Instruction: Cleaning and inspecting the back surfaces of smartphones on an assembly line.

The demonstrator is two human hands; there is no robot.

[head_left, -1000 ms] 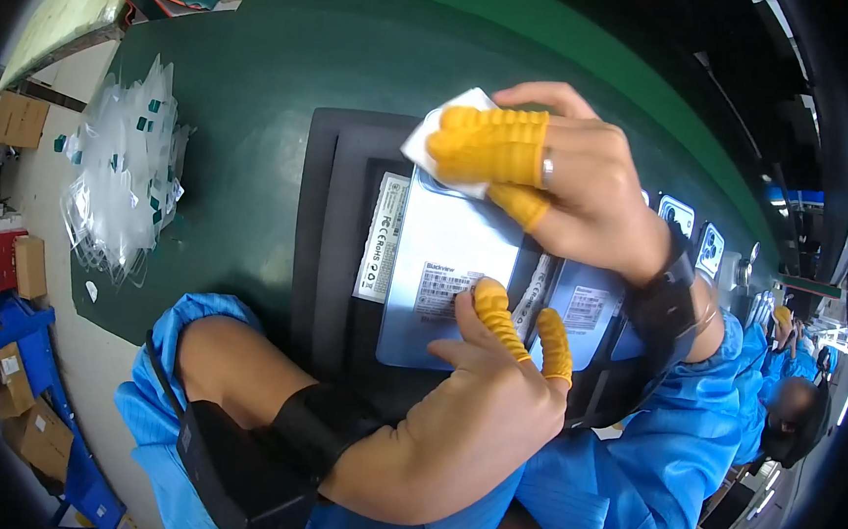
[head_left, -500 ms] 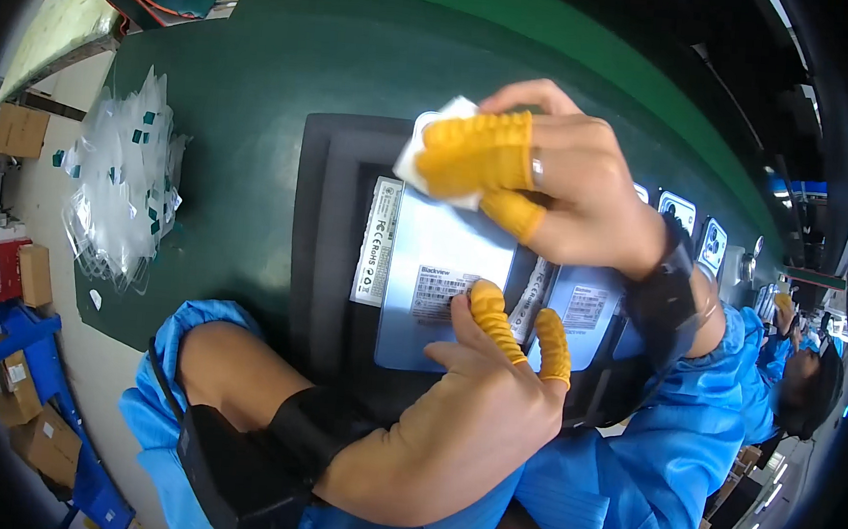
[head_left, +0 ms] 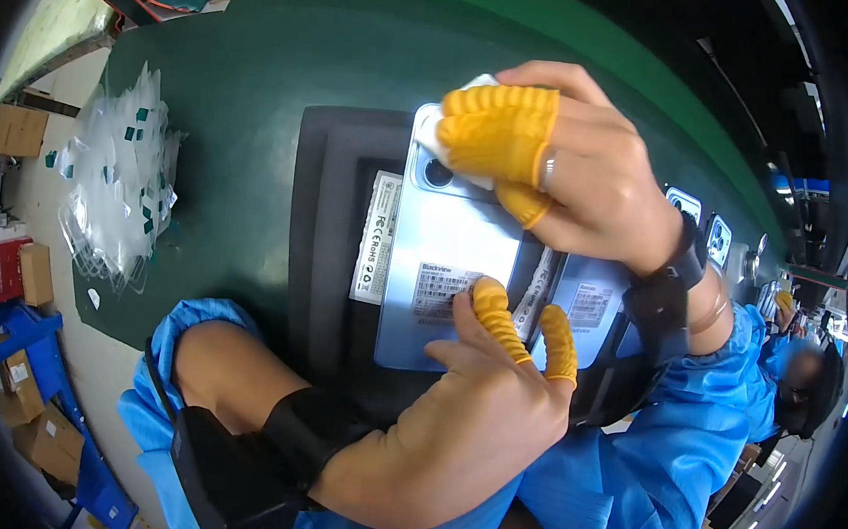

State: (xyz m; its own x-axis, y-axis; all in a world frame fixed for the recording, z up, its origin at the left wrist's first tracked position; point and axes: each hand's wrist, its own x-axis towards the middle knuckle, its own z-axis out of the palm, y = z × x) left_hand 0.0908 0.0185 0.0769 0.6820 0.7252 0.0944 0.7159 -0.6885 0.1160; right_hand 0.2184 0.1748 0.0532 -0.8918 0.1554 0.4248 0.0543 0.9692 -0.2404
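Observation:
A light blue smartphone [head_left: 419,338] lies back up in a dark foam tray [head_left: 311,207], with a printed label on its back. My left hand [head_left: 462,429], yellow cots on two fingers, steadies it at the lower right, thumb and a finger against its back and edge. In my right hand [head_left: 588,173], also in yellow finger cots, a folded white cloth [head_left: 431,137] is pinched and pressed on the phone's camera end. One round lens shows below the cloth; the rest of the camera area is hidden. A white printed strip [head_left: 377,237] shows along the phone's left side.
Another blue phone [head_left: 593,311] lies to the right, partly under my right wrist; more phones [head_left: 719,241] sit beyond. A pile of clear plastic films [head_left: 120,184] with green tabs rests on the green table [head_left: 251,66]. Cardboard boxes [head_left: 48,445] stand at lower left. A co-worker [head_left: 809,390] is at far right.
My right hand has slid the cloth slightly right and up across the phone's camera end, uncovering a lens. My left hand has hardly moved.

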